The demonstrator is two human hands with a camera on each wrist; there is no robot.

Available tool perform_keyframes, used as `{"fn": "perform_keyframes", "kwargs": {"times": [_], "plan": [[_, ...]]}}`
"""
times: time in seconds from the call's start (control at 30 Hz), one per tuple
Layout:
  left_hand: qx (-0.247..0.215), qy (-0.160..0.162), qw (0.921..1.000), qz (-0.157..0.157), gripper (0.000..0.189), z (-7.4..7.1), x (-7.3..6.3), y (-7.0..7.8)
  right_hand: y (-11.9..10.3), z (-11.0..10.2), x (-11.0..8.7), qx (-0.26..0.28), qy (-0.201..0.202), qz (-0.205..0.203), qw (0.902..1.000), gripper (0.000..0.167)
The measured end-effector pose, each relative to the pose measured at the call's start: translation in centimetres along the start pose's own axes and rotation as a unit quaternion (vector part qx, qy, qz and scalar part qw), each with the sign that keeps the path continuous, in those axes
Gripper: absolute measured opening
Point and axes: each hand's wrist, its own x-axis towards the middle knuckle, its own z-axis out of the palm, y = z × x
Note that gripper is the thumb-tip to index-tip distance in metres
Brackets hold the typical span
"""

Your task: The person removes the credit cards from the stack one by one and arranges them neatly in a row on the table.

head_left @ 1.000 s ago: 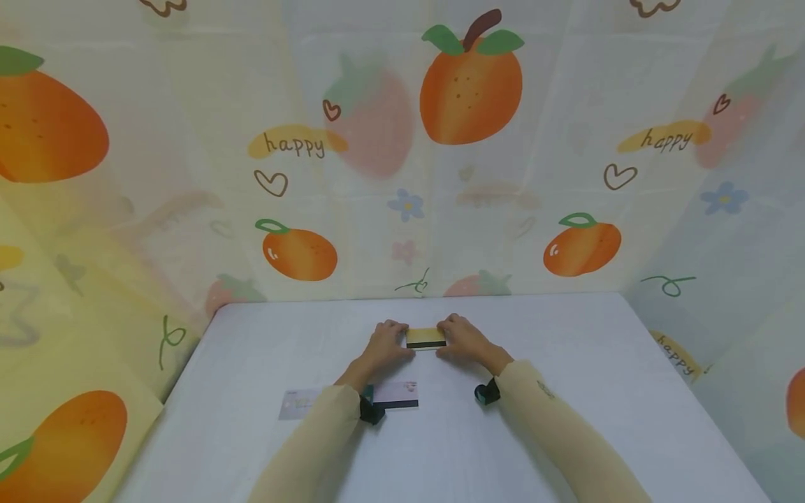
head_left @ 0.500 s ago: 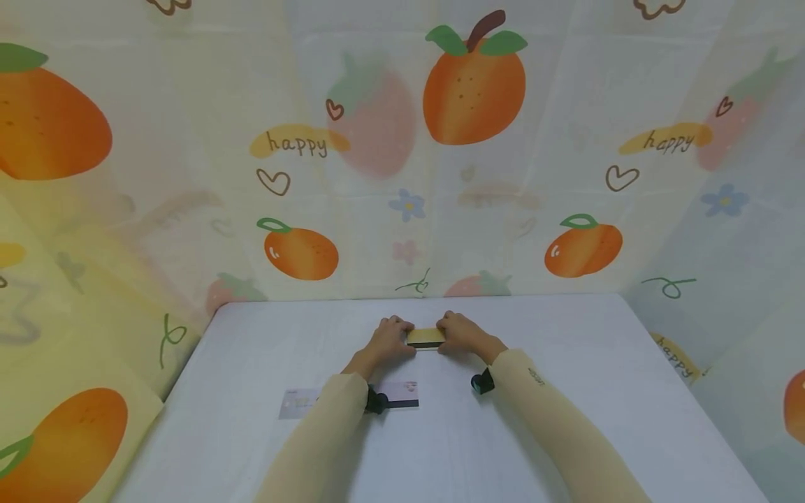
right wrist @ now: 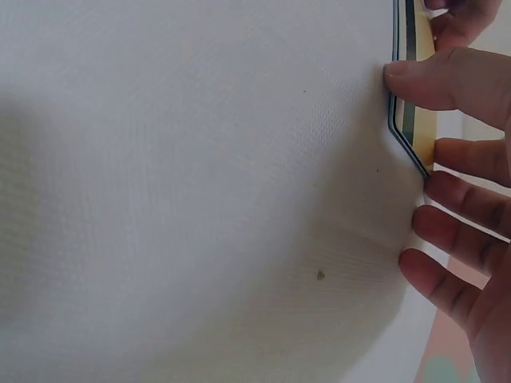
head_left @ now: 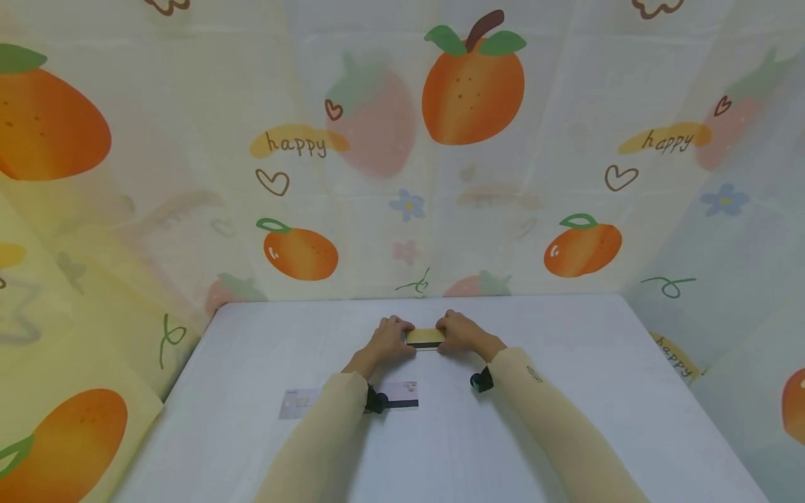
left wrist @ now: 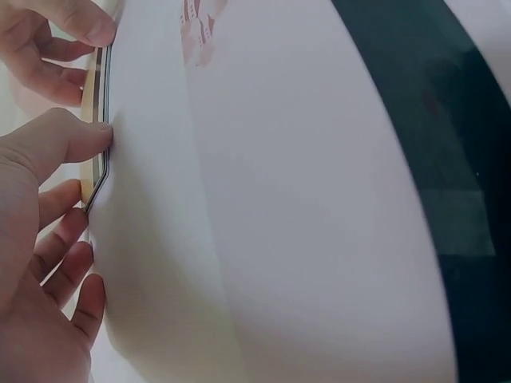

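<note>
At the far middle of the table, a yellow bank card (head_left: 425,336) with a dark stripe lies between both hands. Its edge shows layered lines in the wrist views, as of stacked cards. The left hand (head_left: 385,340) pinches its left end, with the thumb (left wrist: 89,142) on the near long edge and fingers at the side and behind. On the right end, the right hand (head_left: 467,334) does the same, its thumb (right wrist: 431,82) against the near edge. Part of the card's ends is hidden by the fingers.
Nearer the body, a lilac card (head_left: 402,392) with a dark stripe lies flat, partly under the left wrist's camera. Left of it is a pale grey card (head_left: 297,403), partly covered by the left sleeve. A fruit-print curtain (head_left: 478,244) stands behind the white table (head_left: 566,328).
Both hands have closed in slightly on the yellow card's ends. The left wrist has shifted forward and right over the lilac card; the right wrist has risen a little. The cards stay in place.
</note>
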Motion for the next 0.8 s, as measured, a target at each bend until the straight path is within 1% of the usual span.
{"fn": "perform_keyframes", "kwargs": {"times": [0.3, 0.4, 0.53, 0.67, 0.8], "plan": [[-0.009, -0.013, 0.9998, -0.009, 0.054, -0.31, -0.11, 0.02, -0.01, -0.04, 0.00, 0.003, 0.008, -0.011, 0.9999, 0.049], [-0.009, -0.017, 0.9998, -0.007, 0.055, -0.44, -0.11, 0.05, 0.06, -0.03, 0.01, -0.002, 0.014, -0.017, 0.9998, 0.049], [-0.012, -0.021, 0.9997, -0.008, 0.056, -0.53, -0.23, 0.03, 0.12, 0.17, -0.04, 0.001, 0.021, -0.014, 0.9997, 0.050], [-0.017, -0.019, 0.9996, -0.007, 0.058, -0.58, -0.47, 0.07, 0.11, 0.53, -0.25, 0.012, 0.029, -0.011, 0.9994, 0.051], [-0.016, -0.012, 0.9998, 0.004, 0.058, -0.61, -0.79, 0.12, 0.08, 0.66, -0.75, 0.022, 0.042, -0.012, 0.9988, 0.052]]}}
